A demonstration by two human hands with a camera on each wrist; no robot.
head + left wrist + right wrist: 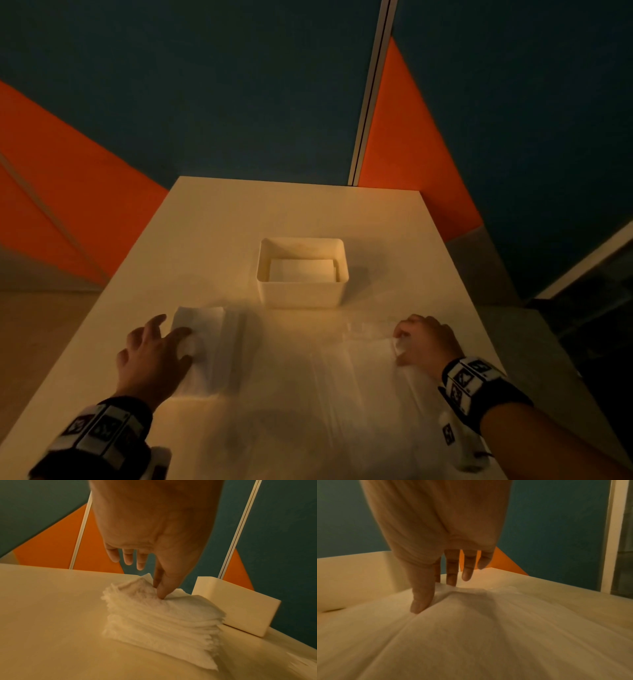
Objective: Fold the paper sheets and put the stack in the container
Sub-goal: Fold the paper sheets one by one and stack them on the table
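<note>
Just in front of the container [301, 274] on the desk [212, 219], the left hand [154, 356] pinches the folded stack [202, 346] in a narrow grip, seemingly to steady it, while the right hand [424, 342] pinches an unfolded sheet's [342, 394] edge, likely to fold it.

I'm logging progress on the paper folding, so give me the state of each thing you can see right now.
container: upright, open, folded paper inside
paper stack: on the table, pinched at the top by the left hand
flat sheet: spread out, far right corner pinched by the right hand
</note>
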